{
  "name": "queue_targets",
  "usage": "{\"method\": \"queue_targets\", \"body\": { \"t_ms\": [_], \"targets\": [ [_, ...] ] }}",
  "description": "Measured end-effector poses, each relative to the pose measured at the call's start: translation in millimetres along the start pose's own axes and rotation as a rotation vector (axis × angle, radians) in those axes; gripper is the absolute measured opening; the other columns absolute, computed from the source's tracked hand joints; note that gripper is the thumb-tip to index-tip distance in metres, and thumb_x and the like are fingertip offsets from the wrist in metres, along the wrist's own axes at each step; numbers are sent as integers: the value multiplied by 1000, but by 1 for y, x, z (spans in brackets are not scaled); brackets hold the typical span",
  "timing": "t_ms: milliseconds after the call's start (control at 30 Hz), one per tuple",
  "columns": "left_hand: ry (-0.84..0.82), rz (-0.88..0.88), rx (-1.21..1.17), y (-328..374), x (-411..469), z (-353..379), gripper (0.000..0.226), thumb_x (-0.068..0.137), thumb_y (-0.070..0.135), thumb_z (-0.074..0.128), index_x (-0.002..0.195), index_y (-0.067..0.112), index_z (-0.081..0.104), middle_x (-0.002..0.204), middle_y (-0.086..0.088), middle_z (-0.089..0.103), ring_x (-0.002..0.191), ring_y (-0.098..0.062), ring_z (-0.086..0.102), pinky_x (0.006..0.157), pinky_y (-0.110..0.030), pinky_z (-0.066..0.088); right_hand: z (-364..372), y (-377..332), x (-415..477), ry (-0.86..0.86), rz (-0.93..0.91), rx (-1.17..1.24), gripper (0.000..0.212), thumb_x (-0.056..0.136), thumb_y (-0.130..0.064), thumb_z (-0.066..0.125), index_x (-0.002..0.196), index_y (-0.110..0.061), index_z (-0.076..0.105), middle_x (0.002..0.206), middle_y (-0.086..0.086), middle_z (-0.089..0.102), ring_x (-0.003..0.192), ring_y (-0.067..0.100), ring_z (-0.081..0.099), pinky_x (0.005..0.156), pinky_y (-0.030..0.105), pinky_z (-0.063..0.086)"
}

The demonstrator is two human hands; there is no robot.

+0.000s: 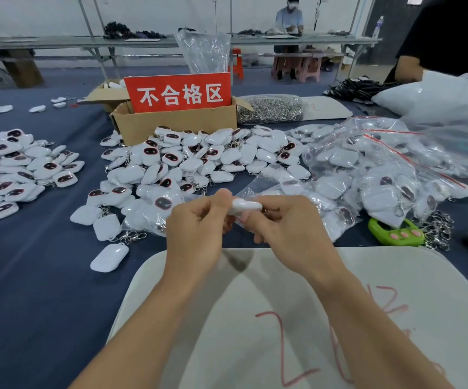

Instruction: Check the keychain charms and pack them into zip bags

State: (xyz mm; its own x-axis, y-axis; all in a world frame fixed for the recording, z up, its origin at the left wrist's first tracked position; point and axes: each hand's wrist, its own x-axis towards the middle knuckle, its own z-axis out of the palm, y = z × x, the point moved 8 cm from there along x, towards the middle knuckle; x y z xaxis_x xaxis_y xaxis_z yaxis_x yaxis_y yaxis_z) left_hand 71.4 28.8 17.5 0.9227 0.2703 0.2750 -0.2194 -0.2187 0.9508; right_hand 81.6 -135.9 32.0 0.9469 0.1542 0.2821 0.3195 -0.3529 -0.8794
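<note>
Through the head camera we see a table draped in dark blue cloth [31,290], and on it a cardboard box [176,124] carrying a red sign [178,92] with white characters. A crumpled clear bag [204,51] stands up out of the box. Behind the box runs a long grey bench [59,42], where a seated person [289,21] works. Far right of the box stands another person in a black top [437,37].

Touching the box's front wall is a heap of loose white keychain charms [193,161], many showing a dark oval face. A second heap [17,169] lies well to the left of the box. Just right of the box sits a sack of metal clasps [269,109]. To the front right of the box, bagged charms [381,175] are piled up, with a green counter [394,233] at their near edge. Nearest us, well in front of the box, lies a pale mat [395,276] marked in red.

Above the mat's far edge, in front of the box, our left hand [196,228] and right hand [289,226] meet. Both have curled fingers and pinch a single white charm [245,206] between them, one at each end. A clear zip bag [258,183] rises from the same grip. We cannot tell whether the charm is fully inside it.
</note>
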Motion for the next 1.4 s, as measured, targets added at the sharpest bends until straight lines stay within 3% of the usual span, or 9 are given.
{"method": "queue_targets", "body": {
  "t_ms": [233, 467, 600, 767, 833, 933, 1167, 1267, 1400],
  "targets": [
    [52, 151, 289, 16, -5, -5, 21, 94, 43, 60, 79, 37, 74, 62, 15, 64, 62, -6, 56, 62, -21, 43, -2, 16, -2, 122, 149, -21, 49, 91, -47, 59, 61, -8, 61, 49, -1, 62, 48, 9, 57, 52, 22, 42],
    [595, 4, 468, 17, 13, -95, 27, 92, 28, 54, 102, 37, 78, 72, 21, 62, 85, -15, 58, 78, -27, 32, -17, 29, -2, 255, 253, -55, 58, 81, -53, 66, 66, 0, 48, 56, 13, 54, 49, 13, 37, 53, 31, 36],
    [469, -135, 513, 5, 19, -96, 22, 88, 26, 57, 75, 38, 71, 65, 20, 60, 73, -14, 59, 61, -22, 32, -7, 28, -1, 228, 221, -146, 54, 80, -42, 74, 59, -6, 40, 49, -4, 30, 48, 11, 26, 43, 22, 26],
    [48, 55, 998, 11, 9, -25, 42, 77, 68, 41, 70, 38, 69, 65, 13, 67, 67, -17, 57, 57, -27, 28, 15, 24, 4, 148, 155, -218, 40, 89, -34, 70, 65, -4, 57, 59, 9, 62, 51, 16, 45, 53, 28, 37],
    [-10, 64, 1045, 7, 10, -18, 35, 79, 65, 50, 75, 36, 70, 73, 12, 69, 74, -18, 62, 62, -29, 31, 21, 22, 6, 135, 137, -264, 35, 92, -30, 66, 66, -8, 58, 64, 5, 66, 61, 18, 55, 61, 27, 40],
    [-12, 39, 1013, 3, 15, -24, 16, 83, 47, 61, 77, 33, 68, 78, 10, 71, 80, -22, 65, 67, -30, 35, 28, 23, 9, 110, 141, -281, 30, 93, -26, 63, 66, -13, 59, 67, 1, 70, 69, 18, 62, 63, 26, 42],
    [156, 37, 639, 10, 7, -31, 24, 87, 31, 66, 65, 25, 59, 52, 9, 56, 60, -15, 54, 58, -28, 41, 25, 14, 5, 182, 62, -285, 34, 90, -33, 68, 63, -15, 58, 57, -1, 60, 58, 17, 51, 58, 33, 42],
    [84, 112, 503, 13, 5, -24, 21, 89, 25, 68, 69, 20, 64, 55, 3, 61, 61, -18, 58, 60, -24, 45, 31, 7, 5, 126, 1, -272, 30, 86, -31, 66, 62, -17, 54, 51, -5, 46, 55, 15, 38, 50, 27, 29],
    [-44, 223, 370, 23, -6, -8, 14, 86, 29, 64, 75, 22, 66, 57, 6, 64, 54, -13, 58, 58, -25, 48, 37, 12, 4, 4, 100, -430, 11, 78, -26, 61, 68, -27, 64, 61, -5, 59, 63, 14, 55, 56, 31, 38]
  ]
}}
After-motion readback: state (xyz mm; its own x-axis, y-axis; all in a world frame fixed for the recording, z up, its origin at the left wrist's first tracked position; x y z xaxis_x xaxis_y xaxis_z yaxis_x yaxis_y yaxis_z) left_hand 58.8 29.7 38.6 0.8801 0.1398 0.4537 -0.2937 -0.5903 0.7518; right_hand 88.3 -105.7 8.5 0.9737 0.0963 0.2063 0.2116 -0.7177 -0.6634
